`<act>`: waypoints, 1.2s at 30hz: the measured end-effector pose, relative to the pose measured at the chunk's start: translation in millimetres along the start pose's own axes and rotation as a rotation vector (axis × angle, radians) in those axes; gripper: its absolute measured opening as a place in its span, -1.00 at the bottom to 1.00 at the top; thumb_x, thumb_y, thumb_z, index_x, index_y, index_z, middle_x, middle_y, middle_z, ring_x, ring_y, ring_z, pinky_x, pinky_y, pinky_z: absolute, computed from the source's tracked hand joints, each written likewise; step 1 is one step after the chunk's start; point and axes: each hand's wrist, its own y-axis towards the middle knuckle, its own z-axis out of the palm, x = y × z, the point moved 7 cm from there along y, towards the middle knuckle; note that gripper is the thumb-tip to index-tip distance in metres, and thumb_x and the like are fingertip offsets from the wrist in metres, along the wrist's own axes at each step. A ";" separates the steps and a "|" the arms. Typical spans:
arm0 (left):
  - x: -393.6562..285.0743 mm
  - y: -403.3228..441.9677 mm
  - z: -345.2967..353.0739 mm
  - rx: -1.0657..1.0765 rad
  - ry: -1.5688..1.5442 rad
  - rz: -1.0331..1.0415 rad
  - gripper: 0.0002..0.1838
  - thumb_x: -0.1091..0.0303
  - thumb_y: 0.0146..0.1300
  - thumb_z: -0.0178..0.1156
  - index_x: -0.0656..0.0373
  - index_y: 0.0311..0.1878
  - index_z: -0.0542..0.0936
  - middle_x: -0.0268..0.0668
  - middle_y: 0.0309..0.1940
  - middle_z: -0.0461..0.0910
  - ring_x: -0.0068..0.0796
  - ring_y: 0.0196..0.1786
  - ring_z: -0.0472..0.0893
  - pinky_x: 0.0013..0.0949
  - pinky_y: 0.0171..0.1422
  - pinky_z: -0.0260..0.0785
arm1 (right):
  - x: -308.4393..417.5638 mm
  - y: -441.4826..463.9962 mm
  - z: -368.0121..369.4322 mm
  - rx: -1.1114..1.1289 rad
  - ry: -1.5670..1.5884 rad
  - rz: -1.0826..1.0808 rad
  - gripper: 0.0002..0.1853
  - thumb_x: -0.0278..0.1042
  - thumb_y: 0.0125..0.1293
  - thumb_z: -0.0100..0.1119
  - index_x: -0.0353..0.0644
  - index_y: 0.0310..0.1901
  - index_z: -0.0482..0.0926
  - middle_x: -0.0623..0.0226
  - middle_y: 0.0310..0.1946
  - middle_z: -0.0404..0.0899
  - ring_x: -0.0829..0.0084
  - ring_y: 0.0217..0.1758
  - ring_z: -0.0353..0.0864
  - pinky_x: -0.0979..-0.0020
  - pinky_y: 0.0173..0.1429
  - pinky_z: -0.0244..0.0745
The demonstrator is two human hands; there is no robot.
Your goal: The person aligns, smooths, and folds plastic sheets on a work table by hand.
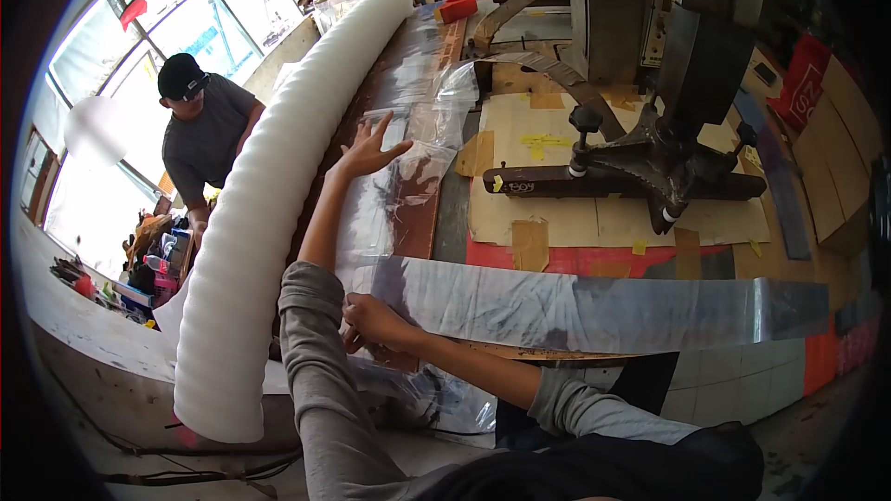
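Note:
My left hand [371,150] is stretched forward with its fingers spread, over clear plastic sheeting [369,213] on a brown board [419,213]. Nothing is held in it. Nearer to me, my right hand [376,320] is closed with bent fingers at the left end of a long clear plastic strip [557,301]. What its fingers grip, if anything, is hidden. The strip runs to the right along the front of the work surface. Left of both hands lies a thick white foam roll [251,223].
A press with a dark metal bar [622,183] stands over a taped cardboard sheet [501,223] to the right. Across the roll stands another person [209,121] in a dark cap. A red object [458,9] lies at the board's far end. Cardboard [835,148] stands far right.

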 end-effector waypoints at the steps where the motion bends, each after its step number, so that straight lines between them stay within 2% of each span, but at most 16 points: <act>1: -12.4 8.7 -0.9 -0.034 -0.130 0.029 0.12 -0.52 0.11 -0.01 0.03 0.52 -0.14 0.26 0.46 -0.14 0.21 0.51 -0.11 0.03 0.53 -0.16 | 2.9 6.5 -4.5 -0.018 -0.236 -0.182 -0.68 -0.40 0.39 -0.06 -0.45 0.06 0.30 -0.02 -0.28 0.51 0.20 -0.35 0.69 0.31 -0.27 0.64; 3: -39.7 30.0 -11.9 -0.097 -0.393 0.090 0.16 -0.51 0.11 0.00 0.12 0.52 -0.19 0.24 0.46 -0.13 0.18 0.50 -0.03 -0.05 0.54 -0.13 | -15.7 14.2 -12.1 -0.055 -0.523 -0.375 -0.68 -0.44 0.34 -0.03 -0.47 0.04 0.29 -0.03 -0.32 0.51 0.19 -0.40 0.69 0.30 -0.32 0.63; 4: -37.3 56.5 -7.2 -0.110 -0.409 0.052 0.29 -0.53 0.03 0.07 0.26 0.50 -0.25 0.30 0.43 -0.06 0.15 0.48 0.07 -0.16 0.53 -0.10 | -21.4 14.5 -14.0 -0.061 -0.505 -0.348 -0.68 -0.43 0.34 -0.03 -0.46 0.04 0.29 -0.03 -0.31 0.51 0.19 -0.40 0.69 0.31 -0.32 0.63; 9: -80.4 117.7 25.5 0.024 -0.329 0.036 0.60 -0.53 -0.34 0.34 0.26 0.47 -0.46 0.45 0.36 0.00 0.20 0.45 0.14 -0.10 0.48 0.02 | -29.7 23.1 -12.9 -0.061 -0.422 -0.270 -0.67 -0.42 0.35 -0.02 -0.46 0.05 0.29 -0.02 -0.31 0.51 0.19 -0.38 0.68 0.31 -0.30 0.62; 11: -87.2 111.5 20.0 -0.026 0.007 -0.152 0.59 -0.45 -0.35 0.40 0.28 0.47 -0.41 0.49 0.31 0.08 0.25 0.42 0.17 -0.10 0.46 0.06 | -32.9 27.0 -12.0 -0.062 -0.419 -0.260 -0.67 -0.42 0.35 -0.02 -0.45 0.05 0.29 -0.02 -0.30 0.51 0.20 -0.37 0.68 0.31 -0.29 0.62; 14: -80.2 115.9 21.9 -0.048 0.057 -0.241 0.56 -0.39 -0.37 0.43 0.30 0.48 -0.34 0.45 0.25 0.23 0.30 0.39 0.20 -0.10 0.44 0.11 | -35.7 28.3 -13.9 -0.068 -0.416 -0.245 -0.66 -0.41 0.35 -0.01 -0.45 0.06 0.29 -0.02 -0.30 0.51 0.20 -0.36 0.68 0.31 -0.28 0.61; 17: -66.1 126.1 34.3 0.065 0.155 -0.241 0.54 -0.36 -0.36 0.43 0.30 0.49 -0.30 0.32 0.24 0.32 0.19 0.37 0.28 -0.15 0.40 0.18 | -37.2 29.9 -13.4 -0.078 -0.405 -0.242 -0.65 -0.40 0.35 -0.01 -0.44 0.06 0.29 -0.02 -0.29 0.51 0.20 -0.35 0.68 0.31 -0.26 0.60; 18: -64.5 121.0 37.3 0.138 0.047 -0.215 0.44 -0.34 -0.36 0.42 0.34 0.48 -0.08 0.20 0.23 0.40 0.06 0.34 0.36 -0.19 0.36 0.23 | -37.7 30.2 -13.7 -0.084 -0.396 -0.241 -0.65 -0.40 0.35 -0.01 -0.44 0.07 0.29 -0.02 -0.29 0.51 0.20 -0.34 0.68 0.31 -0.26 0.60; 21: -52.9 143.3 32.0 0.076 -0.010 -0.033 0.25 -0.28 -0.34 0.42 0.27 0.41 0.19 0.15 0.18 0.45 -0.04 0.30 0.43 -0.20 0.33 0.27 | -16.0 40.2 -24.4 -0.136 -0.362 -0.259 -0.65 -0.39 0.35 0.00 -0.44 0.07 0.28 -0.01 -0.28 0.51 0.21 -0.33 0.67 0.32 -0.25 0.60; 22: -52.3 135.7 16.0 -0.034 -0.092 0.000 0.05 -0.21 -0.30 0.42 0.14 0.31 0.37 0.17 0.17 0.46 -0.01 0.27 0.45 -0.17 0.33 0.28 | -3.8 46.0 -30.9 -0.165 -0.345 -0.271 -0.65 -0.39 0.35 0.00 -0.43 0.07 0.28 -0.01 -0.28 0.51 0.21 -0.33 0.67 0.32 -0.24 0.60; 25: -35.1 113.8 -42.4 -0.447 0.031 -0.207 -0.20 -0.06 -0.06 0.33 -0.41 0.34 0.31 0.08 0.17 0.38 0.14 0.23 0.37 -0.03 0.24 0.33 | 44.0 66.8 -49.8 -0.261 -0.299 -0.323 -0.64 -0.38 0.35 0.01 -0.43 0.08 0.28 -0.01 -0.28 0.51 0.21 -0.32 0.67 0.32 -0.23 0.59; 28: -21.0 94.7 -82.6 -0.875 0.005 -0.137 -0.24 0.05 0.07 0.30 -0.52 0.37 0.23 0.08 0.19 0.26 0.11 0.25 0.30 0.03 0.25 0.26 | 113.7 88.9 -74.9 -0.377 -0.264 -0.405 -0.63 -0.38 0.35 0.01 -0.42 0.08 0.28 -0.01 -0.27 0.51 0.21 -0.31 0.67 0.32 -0.21 0.59; 31: 10.2 109.7 -63.2 -1.036 -0.030 0.014 -0.23 0.04 0.10 0.29 -0.52 0.39 0.21 0.09 0.21 0.22 0.14 0.28 0.24 0.04 0.29 0.22 | 185.9 107.0 -100.3 -0.485 -0.243 -0.480 -0.63 -0.37 0.35 0.02 -0.42 0.09 0.28 -0.01 -0.27 0.52 0.22 -0.30 0.66 0.32 -0.20 0.58; 32: 30.1 126.0 -43.9 -0.950 -0.082 0.010 -0.21 0.00 0.08 0.30 -0.42 0.40 0.21 0.12 0.23 0.20 0.21 0.30 0.20 0.12 0.31 0.15 | 206.1 110.6 -107.6 -0.516 -0.242 -0.502 -0.63 -0.37 0.35 0.02 -0.42 0.09 0.28 0.00 -0.27 0.52 0.22 -0.29 0.66 0.32 -0.20 0.58; 34: 73.1 149.2 4.9 -0.558 -0.130 -0.281 -0.17 -0.05 0.04 0.32 -0.32 0.41 0.21 0.17 0.22 0.20 0.25 0.31 0.17 0.21 0.33 0.08 | 236.1 118.4 -120.4 -0.560 -0.224 -0.535 -0.62 -0.36 0.35 0.02 -0.41 0.10 0.28 0.00 -0.26 0.52 0.22 -0.28 0.66 0.32 -0.19 0.58; 36: 70.9 140.6 15.9 -0.438 -0.122 -0.376 -0.17 -0.08 0.02 0.32 -0.27 0.39 0.25 0.21 0.23 0.18 0.29 0.32 0.15 0.24 0.33 0.07 | 254.3 122.8 -129.2 -0.591 -0.232 -0.554 -0.62 -0.36 0.35 0.02 -0.41 0.10 0.28 0.00 -0.26 0.52 0.22 -0.28 0.66 0.32 -0.18 0.57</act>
